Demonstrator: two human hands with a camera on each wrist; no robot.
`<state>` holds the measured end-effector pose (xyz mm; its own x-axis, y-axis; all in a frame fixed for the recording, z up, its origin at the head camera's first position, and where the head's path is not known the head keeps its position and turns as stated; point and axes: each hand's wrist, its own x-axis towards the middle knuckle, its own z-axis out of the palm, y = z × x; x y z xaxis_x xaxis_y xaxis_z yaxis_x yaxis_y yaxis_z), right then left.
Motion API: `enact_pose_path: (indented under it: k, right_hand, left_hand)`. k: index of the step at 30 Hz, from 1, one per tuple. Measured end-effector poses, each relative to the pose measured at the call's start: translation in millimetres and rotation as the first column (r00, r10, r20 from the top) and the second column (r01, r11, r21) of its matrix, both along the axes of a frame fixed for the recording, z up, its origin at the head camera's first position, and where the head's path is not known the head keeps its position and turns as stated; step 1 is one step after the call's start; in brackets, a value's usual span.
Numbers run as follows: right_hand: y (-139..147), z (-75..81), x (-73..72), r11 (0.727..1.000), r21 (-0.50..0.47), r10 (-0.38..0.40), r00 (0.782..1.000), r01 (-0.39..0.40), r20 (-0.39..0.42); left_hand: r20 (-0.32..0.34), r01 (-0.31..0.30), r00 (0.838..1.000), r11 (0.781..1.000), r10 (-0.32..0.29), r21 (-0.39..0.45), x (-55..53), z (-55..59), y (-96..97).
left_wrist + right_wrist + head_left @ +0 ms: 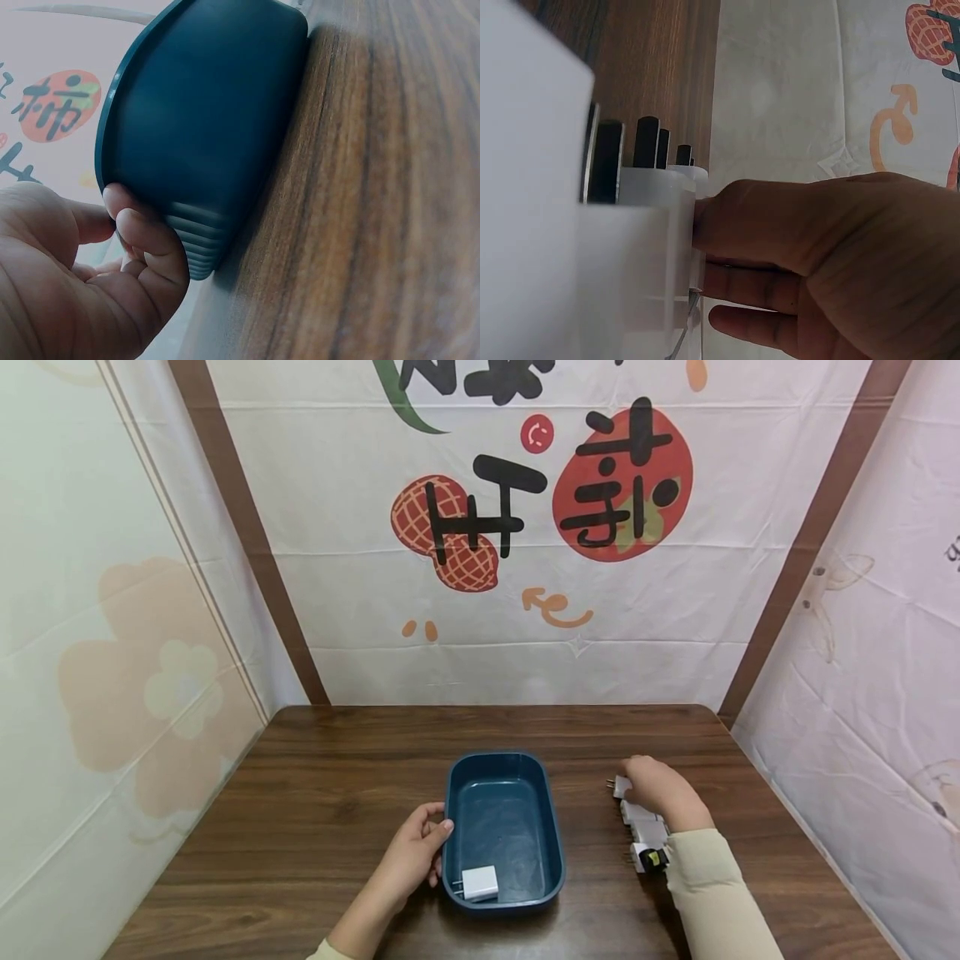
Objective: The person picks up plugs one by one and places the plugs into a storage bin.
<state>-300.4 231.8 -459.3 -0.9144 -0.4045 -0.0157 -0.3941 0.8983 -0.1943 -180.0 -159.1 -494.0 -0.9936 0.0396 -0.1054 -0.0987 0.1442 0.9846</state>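
Note:
A dark blue rectangular tray [501, 827] stands on the table, with one white plug-in charger [480, 883] lying in its near left corner. My left hand [408, 853] holds the tray's left side, thumb at the rim and curled fingers against the outer wall, as the left wrist view also shows. To the right of the tray, several white chargers [647, 833] stand in a row, metal prongs pointing left. My right hand [663, 792] is at the row's far end, thumb and fingers pinching the farthest charger [699, 178]. The hand partly hides that charger.
The brown wood-grain table [337, 777] reaches back to a printed white curtain [352, 660]. Further curtains hang along both sides. A small black and yellow item [654, 859] sits by the right sleeve [708, 868], at the near end of the row.

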Motion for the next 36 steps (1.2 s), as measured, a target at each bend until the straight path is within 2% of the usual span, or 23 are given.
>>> enact_pose_path:
  k: [7,17,36]
  right_hand:
    - [-0.2,2.4,-0.9,0.999,0.029,-0.014,1.000,0.014,-0.019]
    - [-1.6,7.3,0.9,1.000,-0.008,-0.022,1.000,0.022,-0.009]
    - [-14.4,29.1,6.4,0.998,-0.026,0.051,0.996,-0.053,-0.077]
  left_hand:
    - [0.009,0.007,1.000,1.000,-0.007,-0.002,1.7,2.2,0.7]
    - [0.011,0.015,1.000,1.000,-0.015,-0.004,2.3,4.0,0.9]
    - [0.001,0.011,1.000,1.000,-0.011,0.008,0.2,1.0,-1.1]
